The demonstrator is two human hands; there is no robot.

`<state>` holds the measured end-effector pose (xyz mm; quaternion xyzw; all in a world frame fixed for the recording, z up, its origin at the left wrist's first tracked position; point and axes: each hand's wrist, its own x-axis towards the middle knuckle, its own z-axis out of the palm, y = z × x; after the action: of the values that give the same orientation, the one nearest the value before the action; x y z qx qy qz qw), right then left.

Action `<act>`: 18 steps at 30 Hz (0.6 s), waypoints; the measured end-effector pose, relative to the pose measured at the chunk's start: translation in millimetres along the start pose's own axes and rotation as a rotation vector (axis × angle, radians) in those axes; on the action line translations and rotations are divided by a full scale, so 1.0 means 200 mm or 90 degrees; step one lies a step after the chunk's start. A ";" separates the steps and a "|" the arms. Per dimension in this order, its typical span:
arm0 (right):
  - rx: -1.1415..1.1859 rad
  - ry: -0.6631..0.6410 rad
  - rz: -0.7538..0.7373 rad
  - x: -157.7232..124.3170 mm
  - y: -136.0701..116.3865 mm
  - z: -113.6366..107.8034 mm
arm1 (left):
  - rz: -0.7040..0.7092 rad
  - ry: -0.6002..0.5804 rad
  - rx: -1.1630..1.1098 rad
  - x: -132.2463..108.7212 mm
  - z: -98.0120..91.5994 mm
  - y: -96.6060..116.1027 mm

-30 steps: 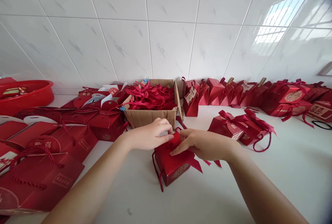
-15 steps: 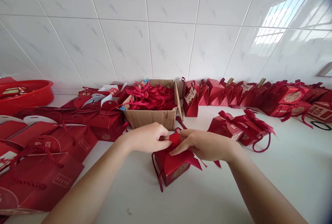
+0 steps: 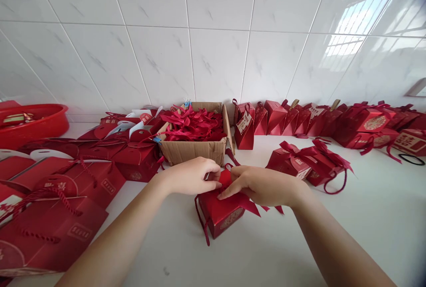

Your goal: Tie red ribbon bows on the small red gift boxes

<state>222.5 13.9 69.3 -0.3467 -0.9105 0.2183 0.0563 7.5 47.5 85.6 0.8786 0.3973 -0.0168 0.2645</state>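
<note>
A small red gift box (image 3: pixel 221 214) with a gold emblem and a dark red cord handle sits on the white counter (image 3: pixel 253 251) in front of me. Both my hands rest on its top. My left hand (image 3: pixel 191 175) is closed, pinching the red ribbon (image 3: pixel 248 202) at the top of the box. My right hand (image 3: pixel 262 184) is also closed, its thumb and fingers pinching the same ribbon from the right. Ribbon tails spill out under my right hand.
A cardboard box (image 3: pixel 196 148) full of red ribbons stands just behind. Flat and folded red boxes (image 3: pixel 66 198) pile up at the left, beside a red basin (image 3: pixel 33 123). Finished bowed boxes (image 3: pixel 309 163) lie at the right, and more line the tiled wall (image 3: pixel 316 120).
Almost nothing has moved. My left fingers have shifted slightly on the ribbon, closer to my right hand; the box stays in place.
</note>
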 end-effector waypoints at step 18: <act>-0.007 -0.007 0.018 0.00 -0.01 0.00 | 0.039 0.023 -0.015 -0.03 -0.04 -0.01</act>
<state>222.2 12.7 71.0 -0.3584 -0.9070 0.2162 0.0465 0.7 48.8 93.2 0.8876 0.3749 0.0121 0.2675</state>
